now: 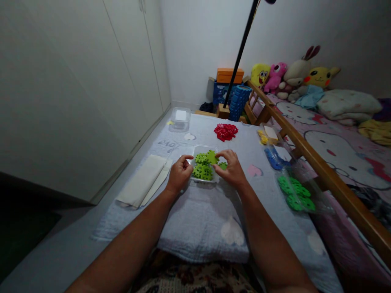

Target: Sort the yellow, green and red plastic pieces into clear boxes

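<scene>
Your cloth-covered tabletop (198, 230) has some grey print (167, 144) that I can't read. In the middle sits a clear box (204, 181) with green bits (203, 172) inside. Your left hand (179, 173) curls at the box's left edge; I can't tell if its fingers squeeze it. Your right hand (231, 167) is nearer the top green piece (211, 156), pinching it from the right, over the box. That piece has no long side.

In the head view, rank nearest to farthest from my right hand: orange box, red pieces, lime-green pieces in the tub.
1. Lime-green pieces: left of your right hand.
2. Red pieces: piled beyond it.
3. Orange box: at the back.
</scene>
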`<action>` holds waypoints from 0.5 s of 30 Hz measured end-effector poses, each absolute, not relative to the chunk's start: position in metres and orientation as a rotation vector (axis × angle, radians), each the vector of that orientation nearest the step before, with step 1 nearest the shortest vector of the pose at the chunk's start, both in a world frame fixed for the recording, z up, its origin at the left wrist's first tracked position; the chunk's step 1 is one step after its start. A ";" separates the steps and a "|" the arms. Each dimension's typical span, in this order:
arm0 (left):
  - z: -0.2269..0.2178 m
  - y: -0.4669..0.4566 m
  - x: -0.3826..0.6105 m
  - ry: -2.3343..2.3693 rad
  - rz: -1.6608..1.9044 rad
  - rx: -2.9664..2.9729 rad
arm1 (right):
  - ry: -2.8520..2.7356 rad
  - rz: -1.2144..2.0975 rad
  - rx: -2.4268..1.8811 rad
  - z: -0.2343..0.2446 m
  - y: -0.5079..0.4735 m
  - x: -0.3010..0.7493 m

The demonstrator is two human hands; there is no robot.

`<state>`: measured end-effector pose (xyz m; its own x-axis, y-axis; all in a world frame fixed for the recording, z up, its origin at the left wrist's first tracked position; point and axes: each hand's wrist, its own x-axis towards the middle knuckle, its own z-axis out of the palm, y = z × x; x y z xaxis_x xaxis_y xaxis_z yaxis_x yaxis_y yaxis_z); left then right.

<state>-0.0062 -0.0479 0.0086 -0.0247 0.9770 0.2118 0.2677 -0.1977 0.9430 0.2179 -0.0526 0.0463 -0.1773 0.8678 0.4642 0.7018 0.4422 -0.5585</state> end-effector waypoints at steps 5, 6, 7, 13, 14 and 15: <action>0.009 -0.048 -0.006 1.336 1.254 1.546 | -2.106 0.316 -1.399 0.049 -0.060 0.200; 0.009 -0.048 -0.006 1.335 1.256 1.545 | -2.131 0.327 -1.405 0.047 -0.061 0.198; 0.009 -0.048 -0.006 1.334 1.259 1.541 | -2.152 0.337 -1.408 0.046 -0.061 0.196; 0.009 -0.049 -0.006 1.325 1.257 1.518 | -2.206 0.378 -1.380 0.040 -0.059 0.192; 0.010 -0.049 -0.006 1.324 1.255 1.513 | -2.197 0.385 -1.370 0.040 -0.059 0.192; 0.010 -0.049 -0.006 1.324 1.254 1.509 | -2.186 0.392 -1.359 0.039 -0.059 0.193</action>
<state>-0.0060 -0.0495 0.0103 -0.0173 0.9821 0.1878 0.2410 -0.1782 0.9540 0.1929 -0.0590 0.0394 -0.3525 0.8916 0.2842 0.7372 0.4516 -0.5026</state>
